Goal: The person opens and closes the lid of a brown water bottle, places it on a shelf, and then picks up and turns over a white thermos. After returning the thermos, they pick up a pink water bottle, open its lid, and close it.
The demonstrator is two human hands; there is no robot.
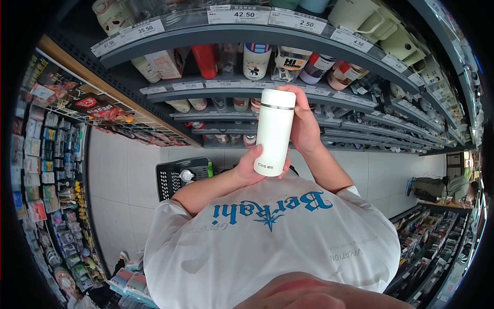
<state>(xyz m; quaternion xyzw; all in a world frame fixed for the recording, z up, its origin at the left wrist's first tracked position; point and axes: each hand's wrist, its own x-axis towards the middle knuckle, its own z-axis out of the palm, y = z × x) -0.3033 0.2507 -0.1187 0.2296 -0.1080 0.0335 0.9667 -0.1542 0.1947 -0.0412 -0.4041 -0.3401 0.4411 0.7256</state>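
Note:
A white thermos flask (274, 135) with a silver ring under its lid stands almost upright, tilted slightly, in front of my chest. My left hand (251, 166) grips it near the base, its thumb on the side and its other fingers partly hidden behind. Higher up, my right hand (304, 123) curls round the right side, fingertips at the lid (278, 98). Small printed lettering shows near the flask's bottom.
Shelves ahead carry a patterned white cup (256, 60), a red bottle (205, 61) and price labels (237, 15). A dark shopping basket (163, 177) sits left of me. Goods racks (43, 170) line the left side; another person (446, 188) is at far right.

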